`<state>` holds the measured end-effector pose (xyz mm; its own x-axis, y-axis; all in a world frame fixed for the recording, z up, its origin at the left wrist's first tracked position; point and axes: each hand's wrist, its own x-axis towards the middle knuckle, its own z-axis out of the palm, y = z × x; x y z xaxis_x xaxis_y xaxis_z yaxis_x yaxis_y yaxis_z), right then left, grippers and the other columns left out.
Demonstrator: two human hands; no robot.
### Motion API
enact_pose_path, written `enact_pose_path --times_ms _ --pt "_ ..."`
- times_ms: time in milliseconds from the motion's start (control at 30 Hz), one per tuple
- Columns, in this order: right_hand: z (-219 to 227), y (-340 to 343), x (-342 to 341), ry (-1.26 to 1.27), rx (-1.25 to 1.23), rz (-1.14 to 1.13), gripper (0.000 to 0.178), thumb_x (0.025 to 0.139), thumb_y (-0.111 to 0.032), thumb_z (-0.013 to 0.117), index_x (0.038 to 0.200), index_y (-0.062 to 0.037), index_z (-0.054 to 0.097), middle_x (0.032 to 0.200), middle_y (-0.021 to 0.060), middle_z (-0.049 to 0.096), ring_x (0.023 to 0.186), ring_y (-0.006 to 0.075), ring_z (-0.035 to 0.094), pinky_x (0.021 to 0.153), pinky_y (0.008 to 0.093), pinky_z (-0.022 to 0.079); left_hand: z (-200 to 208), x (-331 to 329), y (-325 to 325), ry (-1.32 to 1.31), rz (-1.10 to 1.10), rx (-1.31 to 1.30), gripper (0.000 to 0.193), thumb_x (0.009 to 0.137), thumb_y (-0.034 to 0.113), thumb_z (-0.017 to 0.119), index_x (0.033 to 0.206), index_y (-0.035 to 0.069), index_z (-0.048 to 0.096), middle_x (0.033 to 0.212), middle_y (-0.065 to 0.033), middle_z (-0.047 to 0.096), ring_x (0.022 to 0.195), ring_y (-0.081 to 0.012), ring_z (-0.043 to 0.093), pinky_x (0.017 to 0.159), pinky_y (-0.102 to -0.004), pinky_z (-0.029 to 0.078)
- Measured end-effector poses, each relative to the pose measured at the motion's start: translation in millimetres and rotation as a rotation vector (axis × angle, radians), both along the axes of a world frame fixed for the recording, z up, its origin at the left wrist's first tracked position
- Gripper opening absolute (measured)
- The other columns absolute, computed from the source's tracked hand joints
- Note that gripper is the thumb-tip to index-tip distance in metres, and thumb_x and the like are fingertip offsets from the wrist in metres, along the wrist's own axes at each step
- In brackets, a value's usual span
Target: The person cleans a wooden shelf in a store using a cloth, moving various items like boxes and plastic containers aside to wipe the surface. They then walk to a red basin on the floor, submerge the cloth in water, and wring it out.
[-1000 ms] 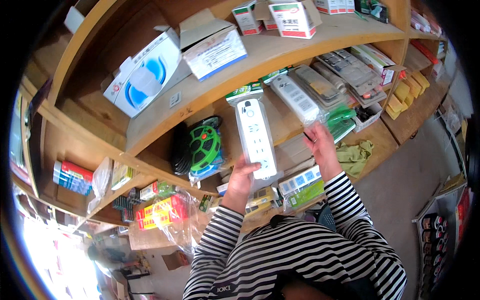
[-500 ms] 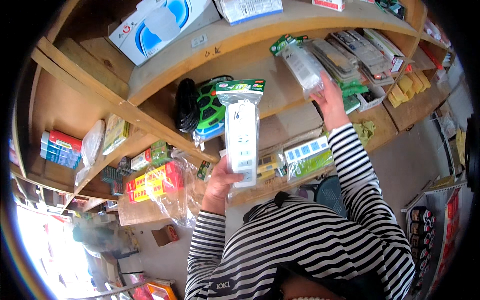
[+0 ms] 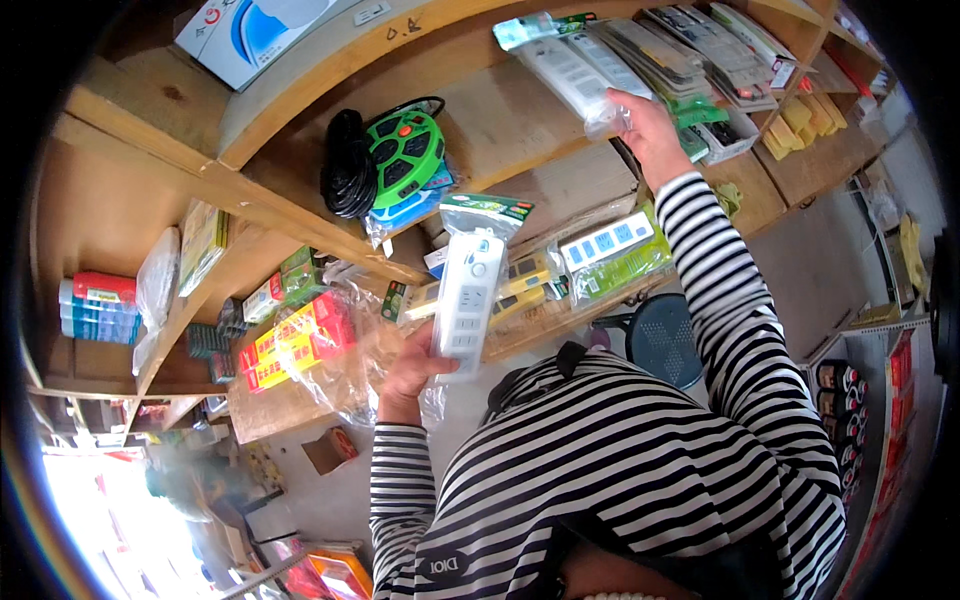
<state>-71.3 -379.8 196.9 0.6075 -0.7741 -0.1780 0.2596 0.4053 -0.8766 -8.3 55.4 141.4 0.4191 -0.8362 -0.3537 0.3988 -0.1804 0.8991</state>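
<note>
My left hand [image 3: 408, 372] is closed around the lower end of a white power strip [image 3: 466, 305] in a clear bag with a green header. The strip is held up, tilted slightly to the right. At the upper right, my right hand [image 3: 648, 132] reaches to the shelf and grips the near end of a bagged white power strip [image 3: 562, 72], whose header looks pale blue. Another bagged white strip [image 3: 608, 66] lies close against it, under my fingers. Part of my right hand's grip is hidden by the plastic.
A green cable reel [image 3: 405, 160] with black cord sits on the same wooden shelf [image 3: 505, 115]. Stacked grey packages [image 3: 655, 62] lie right of the strips. Below are another packaged strip [image 3: 610, 240] and a red-yellow box [image 3: 298, 342]. A dark stool [image 3: 664, 340] stands beneath.
The whole view has shifted. The strip in my left hand has tilted to the right. By my right hand, a pale-headed bagged strip now shows beside the other one.
</note>
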Motion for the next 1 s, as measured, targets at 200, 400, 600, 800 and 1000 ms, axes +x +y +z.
enact_pose_path --times_ms 200,400,600,800,1000 --pt "-24.3 49.4 -135.8 -0.17 -0.851 0.074 0.033 0.081 -0.004 0.053 0.114 0.0017 0.047 0.117 0.0112 0.044 0.108 0.0196 0.046 0.09 0.0319 0.041 -10.5 8.6 -26.4 -0.007 -0.226 0.071 0.063 0.058 0.006 0.069 0.117 -0.001 0.049 0.107 -0.0061 0.056 0.099 -0.0177 0.052 0.09 -0.0303 0.038" --pt "-59.6 40.4 -269.8 -0.186 -0.13 -0.097 0.046 0.075 -0.019 0.064 0.111 0.0053 0.05 0.103 0.012 0.059 0.091 0.0181 0.058 0.082 0.0281 0.046 -42.9 6.6 -128.3 -0.224 -0.59 0.111 0.055 0.058 0.006 0.066 0.11 -0.002 0.051 0.102 -0.0088 0.057 0.095 -0.0184 0.052 0.086 -0.0282 0.039" --pt "-99.8 24.6 -363.0 -0.017 -0.044 -0.168 0.038 0.069 -0.012 0.068 0.102 0.0035 0.056 0.092 0.0077 0.063 0.081 0.0152 0.06 0.078 0.0261 0.046 -98.7 -18.6 -249.4 -0.408 -0.682 0.164 0.053 0.057 0.005 0.066 0.107 -0.003 0.051 0.099 -0.0152 0.058 0.093 -0.0247 0.055 0.082 -0.0312 0.041" --pt "-121.2 8.0 -401.0 0.183 0.085 -0.004 0.035 0.064 -0.004 0.069 0.097 0.0005 0.061 0.087 0.0059 0.064 0.078 0.016 0.061 0.076 0.0276 0.047 -129.9 -16.0 -305.0 -0.625 -0.677 0.266 0.056 0.059 0.002 0.064 0.112 -0.003 0.048 0.099 -0.0201 0.057 0.093 -0.0297 0.056 0.081 -0.0343 0.042" --pt "-137.1 -32.8 -371.9 0.32 0.051 0.345 0.035 0.06 -0.006 0.074 0.093 0.0013 0.062 0.084 0.0059 0.064 0.077 0.0161 0.059 0.076 0.0287 0.047 -111.0 -19.1 -308.8 -1.373 -0.643 0.433 0.045 0.07 0.006 0.058 0.115 0.004 0.047 0.111 -0.0209 0.053 0.097 -0.0341 0.054 0.082 -0.0399 0.045"
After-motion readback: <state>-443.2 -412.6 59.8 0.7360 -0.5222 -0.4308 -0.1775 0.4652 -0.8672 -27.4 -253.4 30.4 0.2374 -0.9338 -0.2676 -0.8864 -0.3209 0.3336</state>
